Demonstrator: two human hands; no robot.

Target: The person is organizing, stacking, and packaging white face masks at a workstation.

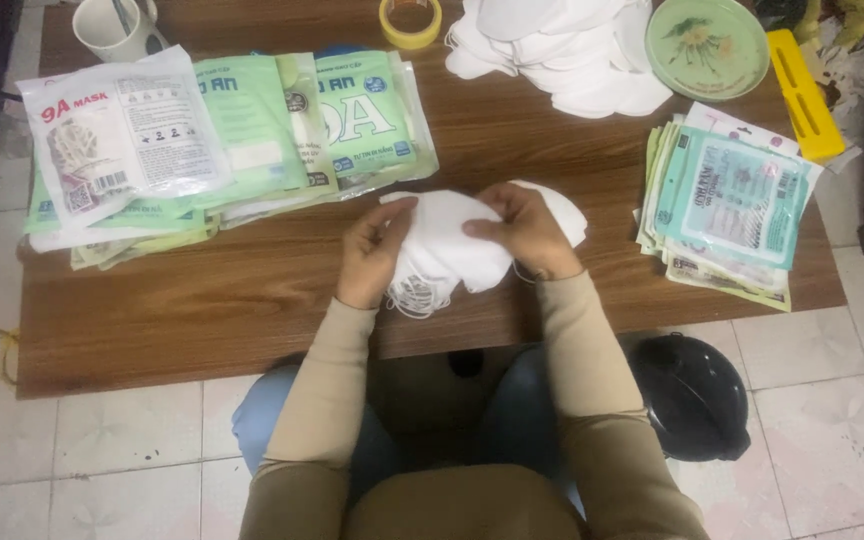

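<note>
A small stack of white face masks (452, 245) with dangling ear loops is held over the near edge of a low wooden table (202, 300). My left hand (372, 255) grips the stack's left side, thumb on top. My right hand (524, 232) pinches the top mask from the right. Both forearms wear beige sleeves.
Green and white mask packets (222, 140) lie fanned at the left. A stack of teal packets (727, 205) sits at the right. Farther back are loose white masks (562, 50), a yellow tape roll (410, 20), a white cup (112, 28), a green plate (707, 45), a yellow box (804, 95). A black helmet (697, 395) rests on the tiled floor.
</note>
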